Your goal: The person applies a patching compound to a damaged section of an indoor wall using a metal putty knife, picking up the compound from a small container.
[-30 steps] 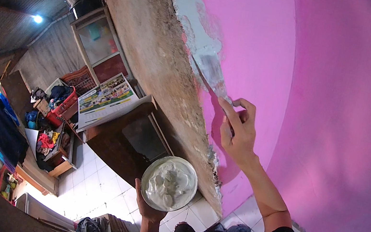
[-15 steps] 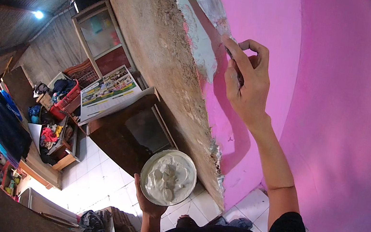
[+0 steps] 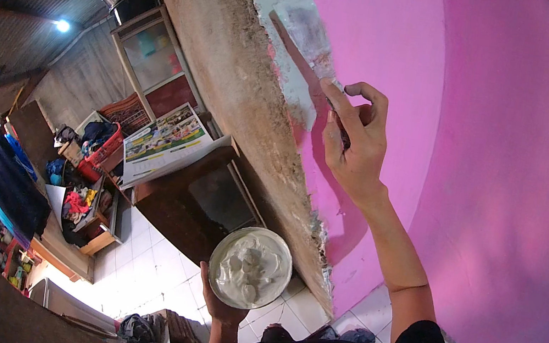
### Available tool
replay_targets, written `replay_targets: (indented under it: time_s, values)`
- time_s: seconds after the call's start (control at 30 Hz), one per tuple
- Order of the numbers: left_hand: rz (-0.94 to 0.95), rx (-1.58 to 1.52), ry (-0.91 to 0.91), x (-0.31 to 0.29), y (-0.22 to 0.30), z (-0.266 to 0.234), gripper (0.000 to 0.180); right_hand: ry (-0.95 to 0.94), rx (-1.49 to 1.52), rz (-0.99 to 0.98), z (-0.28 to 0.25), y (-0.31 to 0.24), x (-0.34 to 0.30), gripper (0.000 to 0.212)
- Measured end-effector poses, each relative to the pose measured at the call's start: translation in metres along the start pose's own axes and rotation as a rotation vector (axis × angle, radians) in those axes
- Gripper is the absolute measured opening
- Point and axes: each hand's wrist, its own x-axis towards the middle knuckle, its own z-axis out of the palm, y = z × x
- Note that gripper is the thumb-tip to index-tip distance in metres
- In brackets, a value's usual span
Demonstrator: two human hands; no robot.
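My right hand (image 3: 358, 142) is closed on the handle of a putty knife (image 3: 304, 29), most of the handle being hidden by my fingers. Its broad, smeared blade lies against or very close to the wall, over a strip of pale grey-white putty (image 3: 301, 97). That strip runs along the edge of the pink wall (image 3: 396, 40), beside rough bare plaster. Lower down, my left hand (image 3: 222, 303) supports a round tub (image 3: 250, 268) of creamy white putty from its side and underneath. The putty's surface is lumpy and stirred.
Left of the rough wall end (image 3: 218, 26) stands a dark cabinet (image 3: 175, 210) with a printed sheet (image 3: 164, 143) on top. Behind it are a glass-fronted cupboard (image 3: 153, 52) and a red basket (image 3: 106, 145) of clothes. White tiles (image 3: 146, 259) cover the floor.
My right hand and the putty knife have moved a little downward along the wall edge. The tub stays in my left hand, and the whole view has shifted slightly.
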Motion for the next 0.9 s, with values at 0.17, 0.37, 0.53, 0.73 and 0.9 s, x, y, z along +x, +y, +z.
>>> replay_targets:
  time_s: [0.17,0.37,0.53,0.73,0.9]
  values:
    - [-0.001,0.006,0.017,-0.002,0.001,0.001,0.064,-0.008,-0.024,-0.006,0.001,-0.002,0.012,0.041]
    - [0.013,0.009,-0.002,-0.002,0.000,-0.001,0.064,-0.033,-0.045,-0.084,-0.005,-0.008,0.043,0.043]
    - [0.008,0.028,0.020,0.000,-0.003,0.000,0.064,0.129,-0.046,-0.111,-0.013,-0.004,0.058,0.038]
    - [-0.004,0.052,0.027,-0.002,-0.002,-0.002,0.065,0.016,-0.064,-0.033,-0.022,-0.006,0.054,0.040]
    - [-0.013,0.033,-0.014,-0.002,-0.003,0.003,0.064,-0.047,-0.059,-0.045,-0.020,-0.010,0.054,0.042]
